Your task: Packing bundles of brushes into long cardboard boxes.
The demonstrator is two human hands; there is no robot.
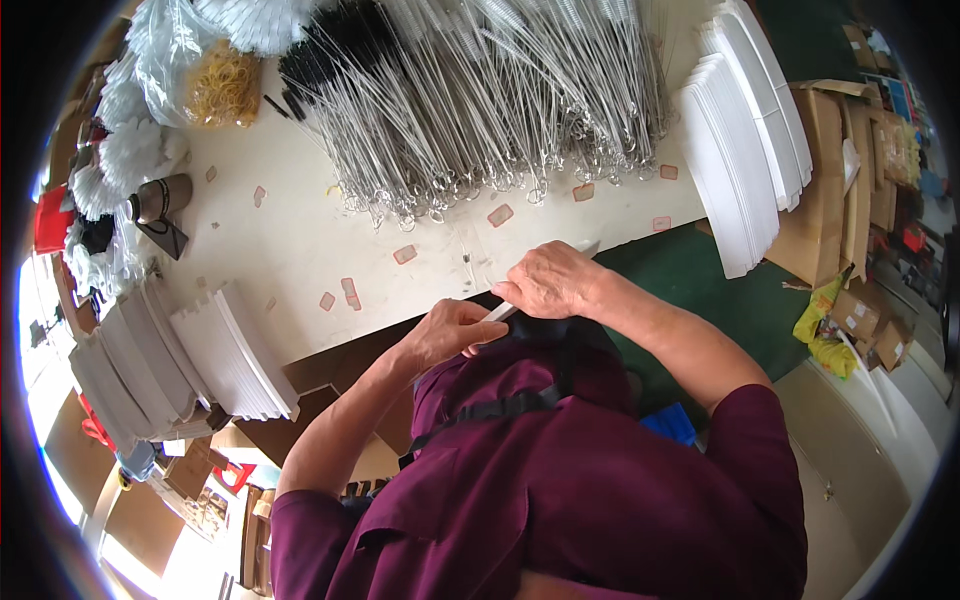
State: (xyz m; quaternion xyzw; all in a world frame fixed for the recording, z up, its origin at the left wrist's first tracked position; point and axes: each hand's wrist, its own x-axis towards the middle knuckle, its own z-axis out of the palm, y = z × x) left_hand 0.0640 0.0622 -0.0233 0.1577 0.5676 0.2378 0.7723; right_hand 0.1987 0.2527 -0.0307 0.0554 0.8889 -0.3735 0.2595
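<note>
Close to my body at the table's front edge, both hands grip one narrow white strip (501, 313), perhaps folded card. My left hand (447, 334) pinches its lower end between thumb and fingers. Farther up, my right hand (553, 281) is closed over the strip, and a white tip shows beyond the knuckles. The fingers cover much of its length. Across the table from my hands lies a broad heap of thin wire brushes (470, 130) with looped ends toward me. Some bristles are black, others whitish.
White flat card stacks (725, 170) rest at the table's right edge; more card stacks (235, 350) sit at the left. A bag of yellow rubber bands (222, 85) and a grey cylinder (163, 198) stand far left. Small red-bordered stickers (405, 255) dot the tabletop. Cardboard boxes (825, 190) stand right.
</note>
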